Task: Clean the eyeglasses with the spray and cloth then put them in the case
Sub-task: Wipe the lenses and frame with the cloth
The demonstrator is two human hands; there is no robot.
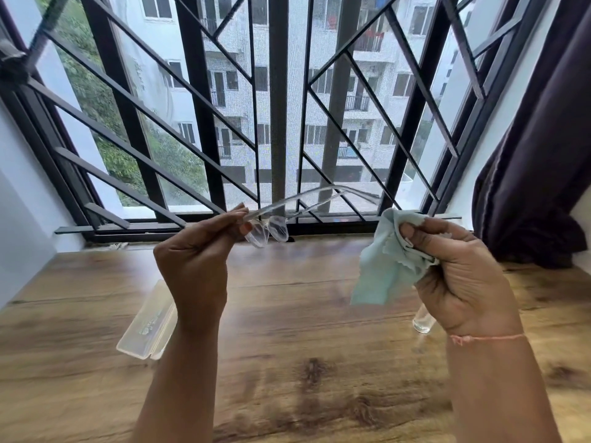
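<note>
Window grille (278, 107) fills the background, with a dark curtain (537, 174) at the right edge. Wooden table (287, 314) spans the foreground; on it lie a clear case (145, 327), lid open, partly hidden behind the left forearm, and a small spray bottle (423, 321), mostly hidden behind the right hand. Right hand (460, 279) is clenched on a pale green cloth (382, 270), thumb pressing the bunched fabric, loose corner hanging down. Left hand (195, 263) pinches the eyeglasses (271, 230) at one end of the front, fingers closed on the clear frame. The glasses are held above the table, lenses near the left fingertips, temples pointing away toward the window. The lenses lie between the two hands, to the left of the cloth and apart from it; wiping likely requires bringing the cloth leftward onto the nearer lens.
</note>
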